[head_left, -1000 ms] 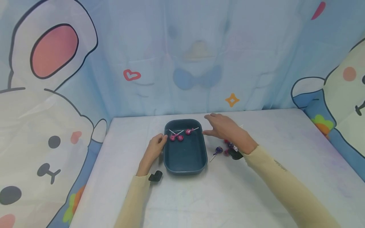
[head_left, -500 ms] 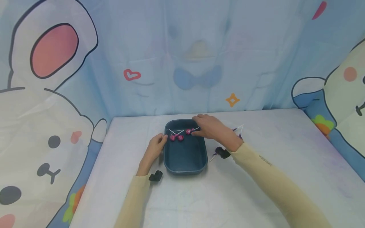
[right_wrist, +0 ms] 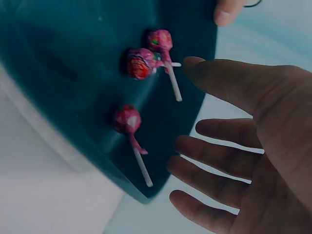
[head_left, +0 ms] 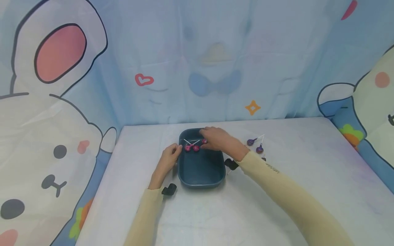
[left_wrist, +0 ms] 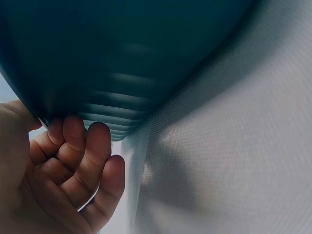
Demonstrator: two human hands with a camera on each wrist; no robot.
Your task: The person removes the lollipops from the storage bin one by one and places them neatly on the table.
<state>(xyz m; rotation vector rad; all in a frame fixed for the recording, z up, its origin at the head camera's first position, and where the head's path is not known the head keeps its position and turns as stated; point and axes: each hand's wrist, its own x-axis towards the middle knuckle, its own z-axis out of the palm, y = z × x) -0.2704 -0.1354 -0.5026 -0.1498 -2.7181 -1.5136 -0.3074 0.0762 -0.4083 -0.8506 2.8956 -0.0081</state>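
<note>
Gripping: left hand (head_left: 165,161) pinches the left rim of the dark blue tray (head_left: 201,172), near the far edge of the table (head_left: 197,218).
Right hand (head_left: 219,139): fingers spread apart above the tray's far right corner.
Pink lollipops (right_wrist: 138,65): three inside the tray, toward its far edge, two with sticks crossed.
Purple lollipops (head_left: 260,149): at least two on the table, right of the tray.

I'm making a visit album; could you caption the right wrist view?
Three pink-wrapped lollipops lie in a teal tray, the open right grip close by.
</note>
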